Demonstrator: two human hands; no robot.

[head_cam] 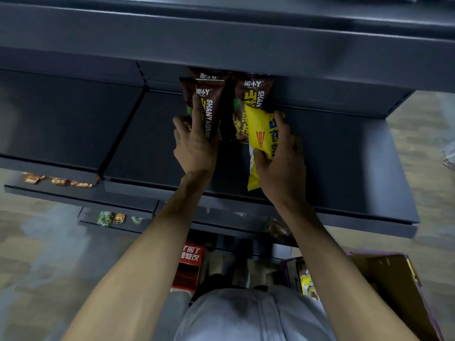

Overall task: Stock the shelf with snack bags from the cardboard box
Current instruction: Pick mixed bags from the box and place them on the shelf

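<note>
Yellow bag [261,134] lies in right grip [283,166], brown bag [212,112] in left grip [194,148].

Red carton [188,264] with white characters on floor [49,254], bottom centre. Small orange packets [57,180] in row at left; green and orange packets [110,218] lower, nearer to carton.

Dark grey metal shelving [344,156] over a mottled beige-grey floor [37,254], dimly lit.
</note>
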